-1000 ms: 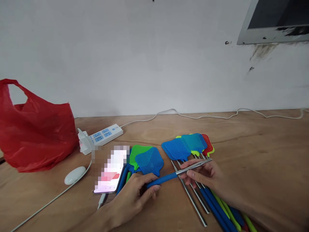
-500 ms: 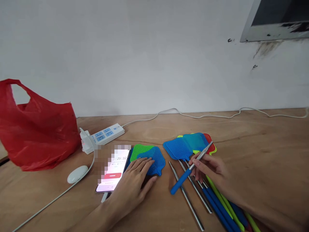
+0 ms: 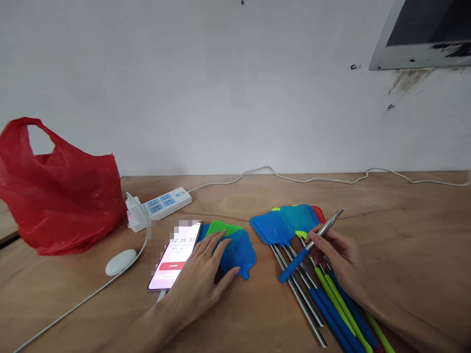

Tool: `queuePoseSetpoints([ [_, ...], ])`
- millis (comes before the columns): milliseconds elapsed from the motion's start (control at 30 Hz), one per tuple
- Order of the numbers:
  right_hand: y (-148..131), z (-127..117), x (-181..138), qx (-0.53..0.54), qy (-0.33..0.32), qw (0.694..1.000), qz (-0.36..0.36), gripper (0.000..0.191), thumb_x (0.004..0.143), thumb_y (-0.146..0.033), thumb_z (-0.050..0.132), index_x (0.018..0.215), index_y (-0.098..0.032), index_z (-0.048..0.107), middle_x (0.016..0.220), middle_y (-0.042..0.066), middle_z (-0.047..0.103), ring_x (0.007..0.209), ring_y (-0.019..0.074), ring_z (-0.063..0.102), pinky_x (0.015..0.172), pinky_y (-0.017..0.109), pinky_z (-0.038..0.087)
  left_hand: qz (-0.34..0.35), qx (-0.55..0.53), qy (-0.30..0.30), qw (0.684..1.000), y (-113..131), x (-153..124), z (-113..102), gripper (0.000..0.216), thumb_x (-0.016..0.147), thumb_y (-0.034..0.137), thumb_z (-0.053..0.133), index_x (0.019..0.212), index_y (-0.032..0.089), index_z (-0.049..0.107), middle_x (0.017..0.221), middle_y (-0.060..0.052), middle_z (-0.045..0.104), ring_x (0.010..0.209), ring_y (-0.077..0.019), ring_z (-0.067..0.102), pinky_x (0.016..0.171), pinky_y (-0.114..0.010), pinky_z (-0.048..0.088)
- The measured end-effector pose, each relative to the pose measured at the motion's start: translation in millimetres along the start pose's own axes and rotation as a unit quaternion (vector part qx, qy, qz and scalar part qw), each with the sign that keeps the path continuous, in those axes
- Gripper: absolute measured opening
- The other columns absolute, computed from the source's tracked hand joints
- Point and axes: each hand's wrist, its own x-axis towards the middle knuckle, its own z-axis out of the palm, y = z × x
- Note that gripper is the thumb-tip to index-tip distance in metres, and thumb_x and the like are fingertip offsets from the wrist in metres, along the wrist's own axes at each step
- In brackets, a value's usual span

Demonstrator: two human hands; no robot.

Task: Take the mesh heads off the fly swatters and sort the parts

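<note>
My left hand (image 3: 204, 267) lies over a stack of loose fly swatter heads, fingers spread. Its fingertips and thumb touch the top blue head (image 3: 239, 252); a green head (image 3: 222, 227) shows beneath. Pinched between thumb and fingers, my right hand (image 3: 333, 250) holds a fly swatter handle, a metal rod with a blue grip (image 3: 294, 264), tilted with its bare metal end up and right. Under that hand lie several fly swatters with blue, green and red heads (image 3: 270, 228), metal rods and blue and green grips (image 3: 333, 294). Some of their rods are hidden.
A phone (image 3: 176, 260) showing a timer lies left of my left hand, plugged into a cable. Behind it stand a white power strip (image 3: 171, 201) and a red plastic bag (image 3: 69, 196). A white mouse-shaped object (image 3: 120, 262) sits by the cable. A wall borders the table.
The top blue head has slid a little right and towards me under my left hand. My right hand has carried the handle to the right. A loose metal rod now lies closer to the others.
</note>
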Motion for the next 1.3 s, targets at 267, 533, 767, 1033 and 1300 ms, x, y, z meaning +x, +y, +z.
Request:
queuePoseSetpoints([
  [267,6.0,-2.0,1.8,-0.025,0.009,1.000,0.002,0.038,0.086,-0.058,0.065,0.074,-0.021,0.063,0.057,-0.003,0.053,0.046,0.0126,0.048,0.037,0.024,0.035,0.001,0.006,-0.030,1.000,-4.2,2.9,-0.9,0.058,0.094,0.054,0.057,0.136,0.013,0.053,0.137,-0.019,0.059,0.130,-0.0397,0.050,0.107,-0.061,0.041],
  [533,-1.0,1.1,0.6,0.009,-0.026,0.999,0.041,0.043,0.085,-0.063,0.062,0.073,-0.021,0.059,0.068,0.003,0.066,0.046,0.0140,0.055,0.034,0.024,0.039,-0.009,0.001,-0.058,0.998,-8.4,4.1,0.5,0.064,0.094,0.060,0.056,0.139,0.015,0.049,0.144,-0.019,0.053,0.134,-0.0399,0.046,0.108,-0.060,0.039],
  [767,-0.4,3.0,2.6,0.088,-0.072,0.987,0.114,0.045,0.083,-0.066,0.063,0.084,-0.020,0.061,0.056,-0.003,0.060,0.037,0.0095,0.046,0.032,0.020,0.033,-0.029,-0.055,-0.027,0.998,-10.7,5.7,1.5,0.072,0.082,0.060,0.071,0.138,0.021,0.047,0.135,-0.017,0.055,0.124,-0.0404,0.053,0.100,-0.059,0.046],
  [1033,-19.0,5.5,-5.1,-0.036,-0.287,0.947,0.140,0.061,0.086,-0.062,0.061,0.122,-0.014,0.064,0.039,-0.011,0.041,0.033,0.0078,0.034,0.039,0.021,0.027,-0.097,-0.197,0.040,0.975,-10.9,5.5,1.5,0.048,0.090,0.042,0.067,0.131,0.026,0.050,0.124,-0.011,0.063,0.108,-0.0320,0.064,0.089,-0.047,0.054],
  [1300,-16.4,-0.9,-8.2,-0.055,-0.342,0.920,0.183,0.058,0.088,-0.063,0.054,0.119,-0.016,0.068,0.040,-0.010,0.041,0.032,0.0078,0.032,0.035,0.020,0.023,-0.253,-0.507,-0.063,0.821,-3.0,6.4,-0.7,0.070,0.093,0.056,0.058,0.144,0.017,0.031,0.058,0.007,0.061,0.051,-0.0167,0.060,0.047,-0.025,0.047],
])
